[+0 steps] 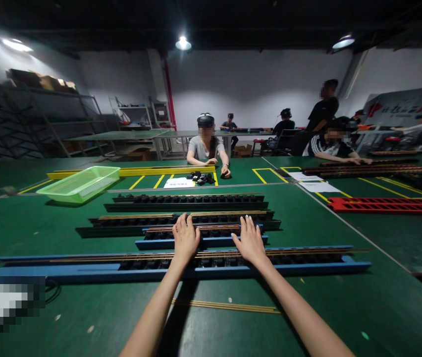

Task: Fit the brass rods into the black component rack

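My left hand (pixel 186 239) reaches over a short blue rail (pixel 214 242) that carries a row of black parts and thin brass-coloured rods. Its fingers are slightly bent and apart; nothing shows in them. My right hand (pixel 251 240) is over the right part of the same rail, fingers stretched forward and thumb out to the left, also open. Whether the palms press on the rail cannot be told. Nearer to me, under my wrists, lies a long blue rail (pixel 281 271) with black parts and long brass-coloured rods. Beyond my fingertips is a dark rail (pixel 122 229) with similar rods.
Another dark rail (pixel 140 207) lies farther off. Loose brass-coloured rods (pixel 233 306) rest in front of me. A green basket (pixel 80 184) stands at left by a yellow rail (pixel 166 171). Black parts (pixel 200 177) lie near a co-worker (pixel 207 146). At right is a red rail (pixel 382 205).
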Tool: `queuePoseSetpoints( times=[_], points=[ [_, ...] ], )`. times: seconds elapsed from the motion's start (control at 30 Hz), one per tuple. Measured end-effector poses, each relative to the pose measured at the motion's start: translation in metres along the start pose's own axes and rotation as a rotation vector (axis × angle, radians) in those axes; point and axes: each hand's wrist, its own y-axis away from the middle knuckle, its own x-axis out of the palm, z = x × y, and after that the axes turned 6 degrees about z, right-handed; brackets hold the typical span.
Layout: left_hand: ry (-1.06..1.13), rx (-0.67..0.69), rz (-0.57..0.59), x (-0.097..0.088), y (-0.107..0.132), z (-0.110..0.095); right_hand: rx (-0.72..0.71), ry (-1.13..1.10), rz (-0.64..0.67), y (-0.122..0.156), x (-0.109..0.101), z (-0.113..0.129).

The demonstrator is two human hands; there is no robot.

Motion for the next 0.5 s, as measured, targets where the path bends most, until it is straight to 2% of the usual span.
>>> queuePoseSetpoints(
  times=[0.23, 0.37, 0.5],
  points=[
    [-0.007, 0.084, -0.003, -0.001, 0.000, 0.001, 0.006, -0.012, 0.010, -0.001, 0.001, -0.001],
    [-0.020, 0.161, 0.001, -0.010, -0.003, 0.006, 0.007, -0.011, 0.014, -0.002, 0.002, -0.002],
    [-0.037, 0.105, -0.025, -0.019, -0.006, 0.023, 0.003, -0.010, 0.013, -0.003, 0.003, -0.002]
  ],
)
